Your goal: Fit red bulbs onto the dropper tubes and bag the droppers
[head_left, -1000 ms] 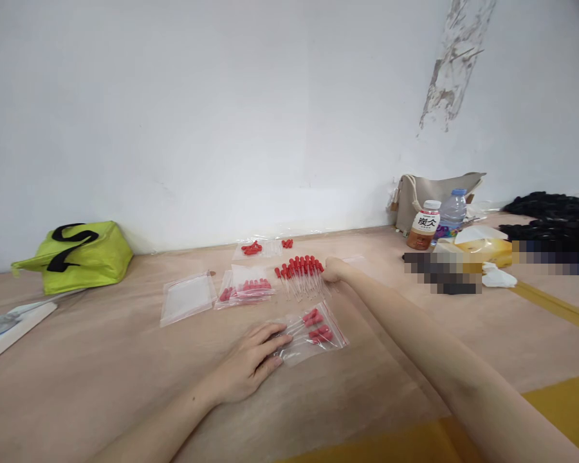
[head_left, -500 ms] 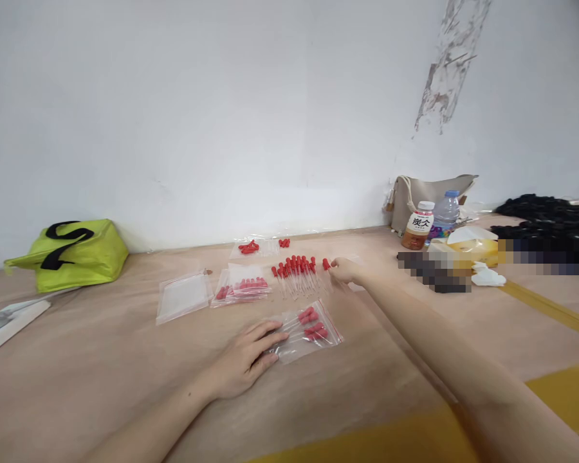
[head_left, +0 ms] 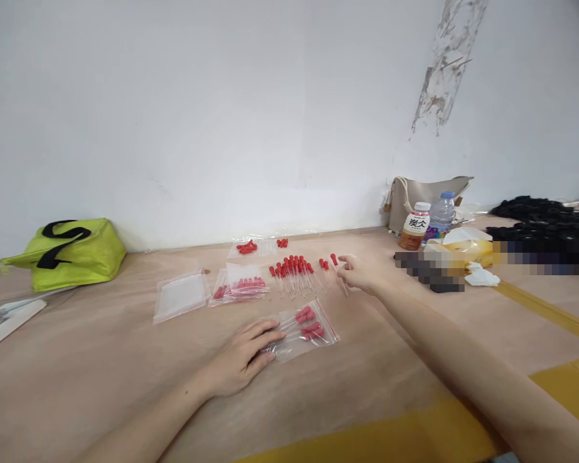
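Note:
My left hand (head_left: 246,354) lies with fingers spread on a clear zip bag (head_left: 289,350) that holds several droppers with red bulbs (head_left: 312,330). Beyond the bag, my right hand (head_left: 361,273) has its fingertips at a single dropper (head_left: 334,260), apparently pinching its thin clear tube; its red bulb points away from me. Left of that hand, two red bulbs (head_left: 323,264) lie close together. A fanned group of loose droppers (head_left: 292,267) rests farther left, bulbs toward the wall.
Filled zip bags (head_left: 244,289) overlap left of the loose droppers, beside flat bags (head_left: 181,296). Near the wall lies another bag of red bulbs (head_left: 247,247). A yellow-green pouch (head_left: 77,254) stands left; a drink bottle (head_left: 413,228), water bottle (head_left: 441,215) and tissue pack (head_left: 466,247) stand right.
My right hand has shifted right, with one dropper now apart from the group at its fingertips. The left hand stays on the bag.

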Available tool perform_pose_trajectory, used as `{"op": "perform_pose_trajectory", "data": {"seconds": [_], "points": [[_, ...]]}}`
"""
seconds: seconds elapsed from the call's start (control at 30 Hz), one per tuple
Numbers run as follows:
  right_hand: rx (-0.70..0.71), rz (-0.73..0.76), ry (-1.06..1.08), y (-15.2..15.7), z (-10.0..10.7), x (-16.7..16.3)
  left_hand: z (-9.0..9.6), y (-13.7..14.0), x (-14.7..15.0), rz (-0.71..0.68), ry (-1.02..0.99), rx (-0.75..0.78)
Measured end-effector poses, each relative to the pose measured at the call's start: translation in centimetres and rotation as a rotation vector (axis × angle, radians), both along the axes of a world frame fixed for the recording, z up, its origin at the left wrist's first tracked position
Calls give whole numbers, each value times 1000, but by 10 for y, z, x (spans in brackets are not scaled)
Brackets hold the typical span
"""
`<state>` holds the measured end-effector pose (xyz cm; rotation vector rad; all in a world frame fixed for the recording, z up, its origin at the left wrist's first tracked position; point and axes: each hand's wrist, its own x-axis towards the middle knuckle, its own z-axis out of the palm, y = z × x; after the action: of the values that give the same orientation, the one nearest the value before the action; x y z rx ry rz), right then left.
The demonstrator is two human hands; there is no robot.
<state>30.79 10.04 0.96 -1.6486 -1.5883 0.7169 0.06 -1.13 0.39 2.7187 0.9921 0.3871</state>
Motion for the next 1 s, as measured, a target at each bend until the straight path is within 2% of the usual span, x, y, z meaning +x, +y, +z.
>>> {"op": "perform_pose_trajectory", "data": {"seconds": [0.13, 0.23, 0.33, 0.5, 0.73, 1.0], "points": [[172, 166, 476, -28, -10, -9, 0, 0, 1, 8, -11, -5], [210, 139, 672, -45, -21, -20, -1, 0, 1, 12, -10, 1], [238, 69, 721, -52, -32, -29, -2, 1, 0, 5, 5, 9], [216, 81, 728, -52, -41, -36, -2, 2, 0, 3, 16, 8], [136, 156, 744, -64, -38, -37, -2, 1, 0, 2, -3, 3], [44, 65, 829, -71, -31, -34, -3, 2, -1, 3, -3, -7]]}}
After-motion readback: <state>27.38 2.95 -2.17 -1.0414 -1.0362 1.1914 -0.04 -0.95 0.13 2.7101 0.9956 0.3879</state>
